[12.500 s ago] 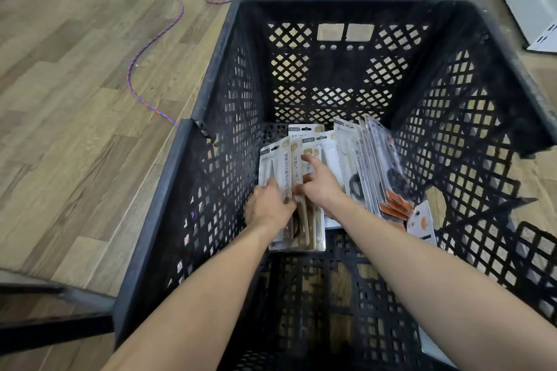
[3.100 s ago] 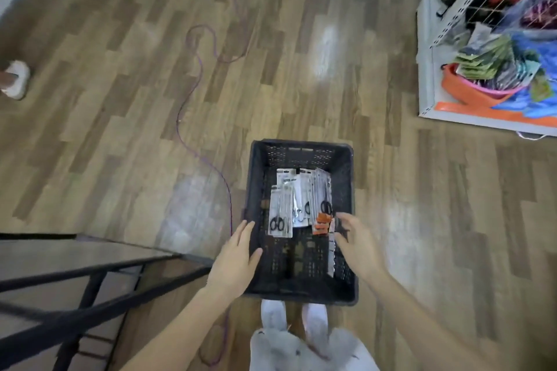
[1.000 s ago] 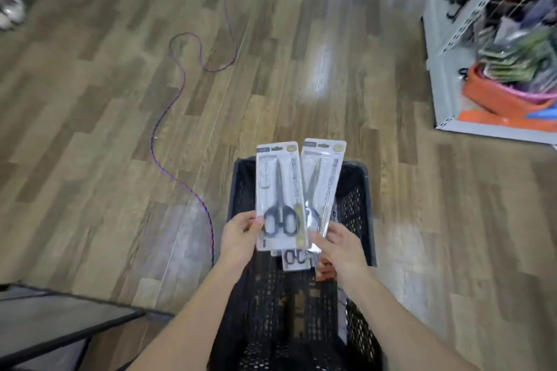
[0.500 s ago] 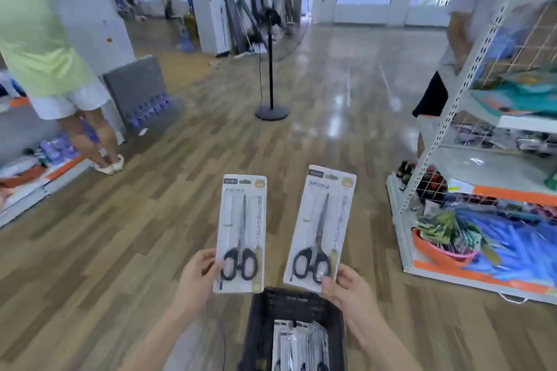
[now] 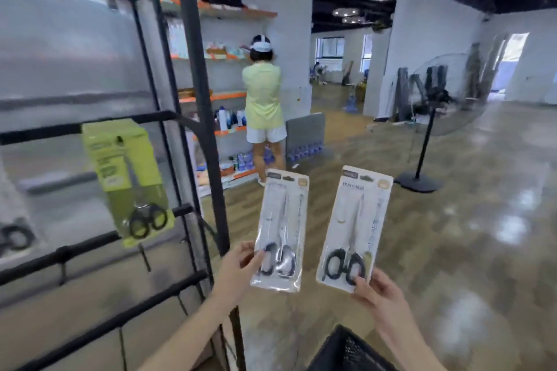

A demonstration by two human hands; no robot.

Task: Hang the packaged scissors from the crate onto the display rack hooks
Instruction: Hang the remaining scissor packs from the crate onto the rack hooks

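While the left hand (image 5: 238, 268) pinches one scissors pack (image 5: 281, 229) and the right hand (image 5: 376, 289) another pack (image 5: 354, 227), both upright above the near crate (image 5: 346, 352), the carry seems underway; next, thread each hang-hole onto the left rack (image 5: 193, 99) hooks.

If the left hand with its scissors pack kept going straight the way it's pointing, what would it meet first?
The left hand, gripping a clear-fronted pack of black-handled scissors, points up and ahead, just right of the black metal display rack. The way looks free; it probably passes the rack's upright post, though depth is unclear.
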